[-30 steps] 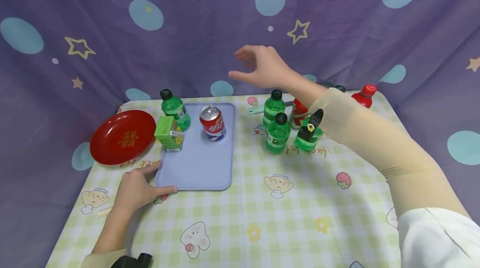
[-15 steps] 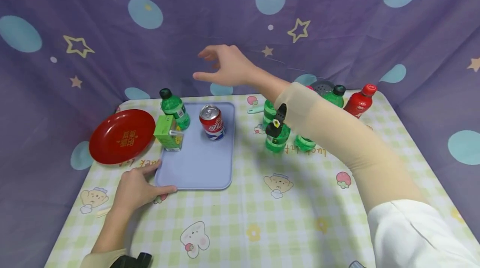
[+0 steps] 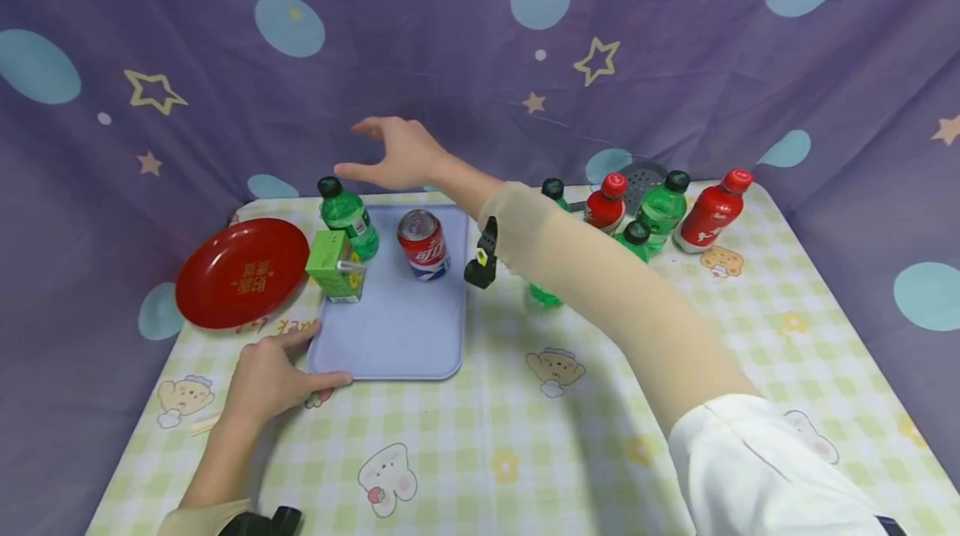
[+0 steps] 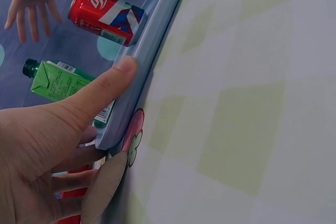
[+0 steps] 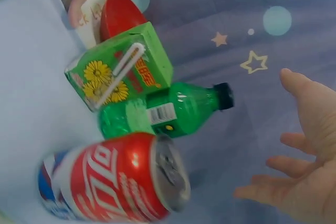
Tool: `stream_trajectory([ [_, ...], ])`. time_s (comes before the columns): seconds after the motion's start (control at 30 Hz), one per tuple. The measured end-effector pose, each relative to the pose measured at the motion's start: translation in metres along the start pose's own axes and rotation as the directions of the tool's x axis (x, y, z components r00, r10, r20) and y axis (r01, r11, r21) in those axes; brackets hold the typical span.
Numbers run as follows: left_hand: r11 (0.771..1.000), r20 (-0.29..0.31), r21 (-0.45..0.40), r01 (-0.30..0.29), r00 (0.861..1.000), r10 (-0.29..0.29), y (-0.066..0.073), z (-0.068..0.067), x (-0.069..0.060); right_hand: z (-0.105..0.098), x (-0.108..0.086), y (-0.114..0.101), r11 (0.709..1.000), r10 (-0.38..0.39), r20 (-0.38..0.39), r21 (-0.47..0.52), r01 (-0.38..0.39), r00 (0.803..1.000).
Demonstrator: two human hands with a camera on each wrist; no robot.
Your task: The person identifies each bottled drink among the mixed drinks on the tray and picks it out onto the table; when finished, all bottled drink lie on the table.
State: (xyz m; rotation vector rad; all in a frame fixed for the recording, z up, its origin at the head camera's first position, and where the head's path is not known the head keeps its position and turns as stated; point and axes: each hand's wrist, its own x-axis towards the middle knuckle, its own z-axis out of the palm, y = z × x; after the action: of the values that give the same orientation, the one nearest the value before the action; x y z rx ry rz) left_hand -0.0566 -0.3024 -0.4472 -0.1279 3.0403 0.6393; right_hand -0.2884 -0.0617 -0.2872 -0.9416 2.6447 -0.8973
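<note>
My left hand (image 3: 268,378) touches the near left corner of a light blue tray (image 3: 397,344), its thumb at the front edge and fingers spread along the left side. On the tray stand a green bottle with a black cap (image 3: 348,219), a green juice box with a straw (image 3: 333,269) and a red soda can (image 3: 423,246). Above the back of the tray hovers my right hand (image 3: 401,154), thumb and fingers spread and holding nothing. In the head view its thumb overlaps the area just above the bottle cap; the right wrist view shows the bottle (image 5: 184,109) apart from the fingers.
A red plate (image 3: 240,273) lies left of the tray. Several green bottles and two red bottles, one of them a red bottle (image 3: 708,215) at the far right, stand on the right side, partly behind my right arm. A grey perforated utensil (image 3: 643,177) lies behind them.
My right hand has moved left across the back of the table and lowered slightly, from above the right-hand bottles to above the tray's green bottle. My left hand stays at the tray corner.
</note>
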Motion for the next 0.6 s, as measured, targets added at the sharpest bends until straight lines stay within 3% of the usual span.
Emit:
stream_trajectory([
  [0.33, 1.000, -0.007, -0.004, -0.011, 1.000, 0.011, 0.000, 0.002, 0.000, 0.038, 0.009, 0.007, 0.995, 0.039, 0.050, 0.089, -0.043, 0.998],
  [0.6, 1.000, -0.022, 0.001, -0.013, 1.000, 0.013, -0.001, 0.002, 0.000, 0.063, 0.020, 0.004, 0.992, 0.062, 0.073, 0.102, -0.070, 0.995],
])
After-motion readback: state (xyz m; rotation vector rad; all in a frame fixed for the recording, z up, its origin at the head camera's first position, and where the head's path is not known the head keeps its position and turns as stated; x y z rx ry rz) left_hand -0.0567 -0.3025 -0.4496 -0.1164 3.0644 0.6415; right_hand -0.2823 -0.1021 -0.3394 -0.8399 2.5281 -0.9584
